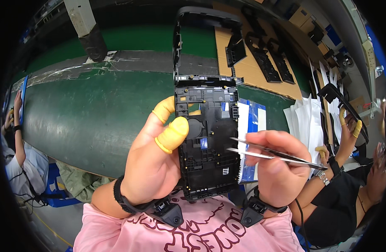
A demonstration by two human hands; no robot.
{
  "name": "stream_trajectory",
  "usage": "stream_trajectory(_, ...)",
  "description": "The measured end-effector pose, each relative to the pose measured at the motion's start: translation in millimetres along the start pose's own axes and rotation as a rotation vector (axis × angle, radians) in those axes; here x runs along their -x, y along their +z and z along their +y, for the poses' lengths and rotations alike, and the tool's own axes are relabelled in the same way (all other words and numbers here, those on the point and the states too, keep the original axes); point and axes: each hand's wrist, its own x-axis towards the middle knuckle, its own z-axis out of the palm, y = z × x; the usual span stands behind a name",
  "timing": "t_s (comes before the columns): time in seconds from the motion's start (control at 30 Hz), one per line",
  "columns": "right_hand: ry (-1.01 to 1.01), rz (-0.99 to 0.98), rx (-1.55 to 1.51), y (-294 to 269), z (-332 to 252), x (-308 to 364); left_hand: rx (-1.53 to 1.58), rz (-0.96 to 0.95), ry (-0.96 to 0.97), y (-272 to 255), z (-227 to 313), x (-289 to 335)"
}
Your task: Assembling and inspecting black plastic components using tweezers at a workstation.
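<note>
My left hand point(153, 155), with yellow finger cots on thumb and a finger, grips the left edge of a black plastic housing point(214, 122). The housing stands upright before my chest, its ribbed inner side with small brass-coloured inserts facing me. An open frame forms its upper part. In my right hand point(283, 168) is a pair of metal tweezers point(277, 154), closed between thumb and fingers. Their two tips are apart and point left, in front of or near the housing's right edge; I cannot tell whether they touch it.
The green table point(88, 117) spreads ahead and left. Several black frames point(268, 54) lie on a cardboard sheet point(226, 38) at the far right. White sheets point(304, 115) stand beside a co-worker at right, whose hand point(348, 130) holds a black frame. Another person point(20, 155) sits at left.
</note>
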Motion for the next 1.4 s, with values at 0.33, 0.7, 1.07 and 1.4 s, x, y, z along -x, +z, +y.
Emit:
stream_trajectory(0.33, -0.082, -0.128, 0.158, -2, 13, 1, -0.029, -0.045, 0.075, 6, 2, 9)
stream_trajectory(0.7, -0.064, 0.010, 0.071, 8, 17, 6, 0.022, -0.015, 0.046, 9, 0, 12)
stream_trajectory(1.07, -0.085, -0.069, 0.047, 3, 22, 5, -0.123, -0.069, 0.128, 6, -3, 12)
stream_trajectory(1.4, -0.107, -0.048, 0.076, 2, 17, 4, -0.137, -0.076, 0.120, 10, -4, 9)
